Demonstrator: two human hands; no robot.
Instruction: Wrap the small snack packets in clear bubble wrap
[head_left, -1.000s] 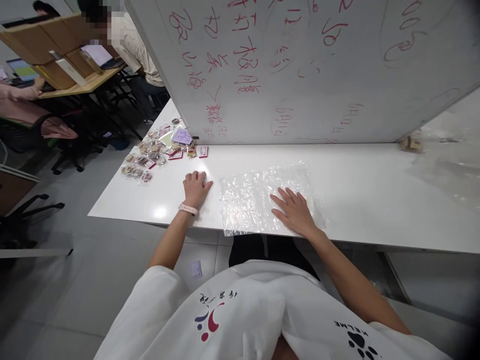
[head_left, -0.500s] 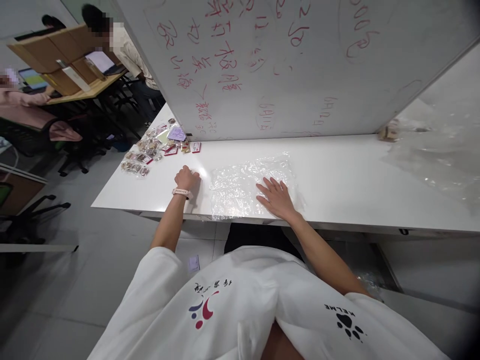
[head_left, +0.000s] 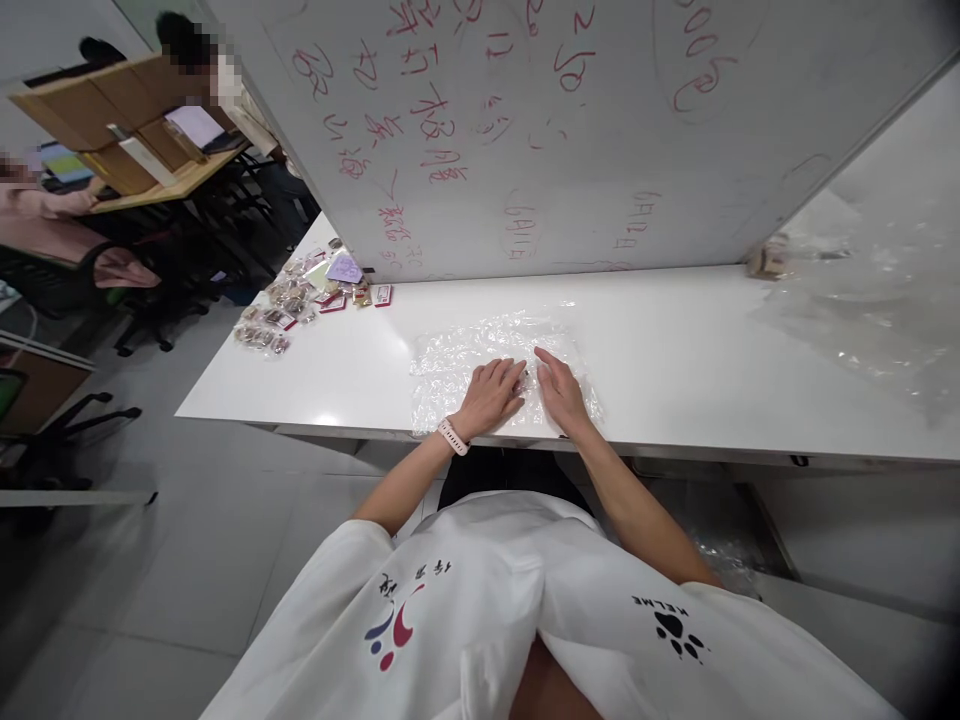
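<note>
A sheet of clear, crinkled plastic wrap (head_left: 442, 360), perhaps bubble wrap, lies flat over the front edge of the white table. My left hand (head_left: 489, 397), with a pale pink band at the wrist, rests on the sheet's middle, its fingers stretched to the right. A tiny dark spot shows by its fingertips; what it belongs to is too small to make out. Just to the right, my right hand (head_left: 562, 395) is on or barely above the wrap, open, fingers pointing away from me and thumb side toward the left hand. A small gap separates the two hands.
A pile of small wrapped packets (head_left: 289, 300) and red-edged cards sits at the table's left end. Behind the sheet stands a whiteboard (head_left: 480, 220) with red writing. More clear plastic (head_left: 862, 310) is heaped at the right. Other people are at the far left, near desks.
My left hand has moved right from the bare tabletop onto the plastic sheet, and its curled fingers have straightened. My right hand stays over the sheet but has turned more onto its side.
</note>
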